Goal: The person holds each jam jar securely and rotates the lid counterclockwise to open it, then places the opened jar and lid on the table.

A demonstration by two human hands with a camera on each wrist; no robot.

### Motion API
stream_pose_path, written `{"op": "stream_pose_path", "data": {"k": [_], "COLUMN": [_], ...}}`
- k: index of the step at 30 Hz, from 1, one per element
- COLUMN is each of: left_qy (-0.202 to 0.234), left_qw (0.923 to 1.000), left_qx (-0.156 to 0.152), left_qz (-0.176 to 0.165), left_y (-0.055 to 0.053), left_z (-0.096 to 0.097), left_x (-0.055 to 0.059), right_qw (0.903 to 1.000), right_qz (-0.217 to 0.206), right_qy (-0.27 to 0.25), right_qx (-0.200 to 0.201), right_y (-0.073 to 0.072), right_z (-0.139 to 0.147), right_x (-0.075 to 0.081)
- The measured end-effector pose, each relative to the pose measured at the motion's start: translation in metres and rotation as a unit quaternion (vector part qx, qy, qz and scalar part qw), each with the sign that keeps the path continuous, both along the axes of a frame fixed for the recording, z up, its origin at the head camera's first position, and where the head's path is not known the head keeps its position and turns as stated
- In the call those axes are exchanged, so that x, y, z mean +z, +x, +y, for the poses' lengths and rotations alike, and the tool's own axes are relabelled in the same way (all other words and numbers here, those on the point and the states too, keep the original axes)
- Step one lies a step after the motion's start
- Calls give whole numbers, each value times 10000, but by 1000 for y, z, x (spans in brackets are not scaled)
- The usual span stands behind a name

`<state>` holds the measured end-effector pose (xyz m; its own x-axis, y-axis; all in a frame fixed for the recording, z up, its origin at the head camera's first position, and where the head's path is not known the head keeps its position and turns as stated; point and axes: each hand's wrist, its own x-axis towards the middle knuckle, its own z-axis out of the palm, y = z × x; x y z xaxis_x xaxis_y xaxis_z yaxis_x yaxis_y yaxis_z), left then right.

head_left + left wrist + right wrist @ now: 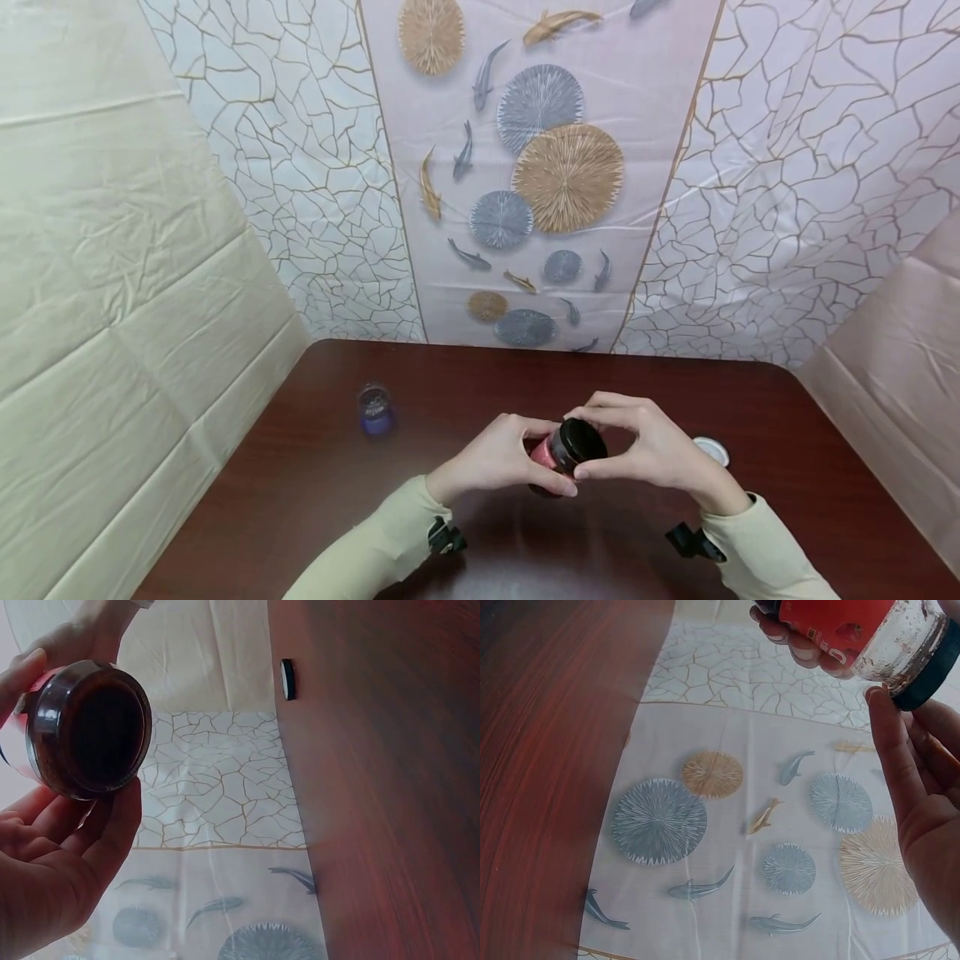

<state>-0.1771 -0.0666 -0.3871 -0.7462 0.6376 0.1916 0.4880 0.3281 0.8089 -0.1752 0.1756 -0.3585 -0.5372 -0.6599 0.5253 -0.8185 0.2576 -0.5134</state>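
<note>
Jar (542,454): held up above the table (300,500), between left hand (495,458) and right hand (648,446); tilted, with capped end up and to the right, base low and to the left; glass, with a red label round the body; stained near the neck in the right wrist view; dark round base turned to the camera in the left wrist view
Black lid (587,442): seated on the mouth of the jar; round, dark and smooth-topped
Left hand: clamped round the body of the jar, thumb on the near side, fingers on the far side
Right hand: pinching the black lid between thumb and fingers, across its rim
Small glass container (376,410): on the table at the left, well apart from both hands; blue-violet low down, clear and greyish above; too small to tell more
White disc (712,451): lying flat on the table at the right, just beyond the right hand; dark-rimmed in the left wrist view
Sleeves (375,537): pale cream, with black clips (445,537) near the cuffs
Patterned cloth (450,275): hanging behind the table; crackled in gold lines at either side; printed with fish and spiky rounds down the middle
</note>
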Motion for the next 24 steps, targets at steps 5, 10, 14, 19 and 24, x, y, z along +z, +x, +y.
{"op": "stream_pose_path", "data": {"k": [5, 10, 14, 19, 24], "left_qy": [-61, -85, -52, 9, 17], "left_qw": [10000, 9999, 9999, 9999, 9993], "left_qx": [-46, -59, -106, -82, 310], "left_qz": [-2, -15, -31, -70, 193], "left_y": [1, 1, 1, 1, 2], "left_z": [0, 0, -1, -3, -4], "left_x": [1, 2, 2, 3, 8], "right_qw": [9993, 9976, 9973, 9997, 9975], "right_qz": [182, 314, 379, 115, 99], "right_qy": [-229, -412, -403, -215, 80], "right_qx": [238, 450, 478, 95, -691], "right_y": [5, 13, 8, 2, 4], "right_z": [-4, -9, -7, -2, -4], "right_x": [7, 18, 13, -1, -3]}}
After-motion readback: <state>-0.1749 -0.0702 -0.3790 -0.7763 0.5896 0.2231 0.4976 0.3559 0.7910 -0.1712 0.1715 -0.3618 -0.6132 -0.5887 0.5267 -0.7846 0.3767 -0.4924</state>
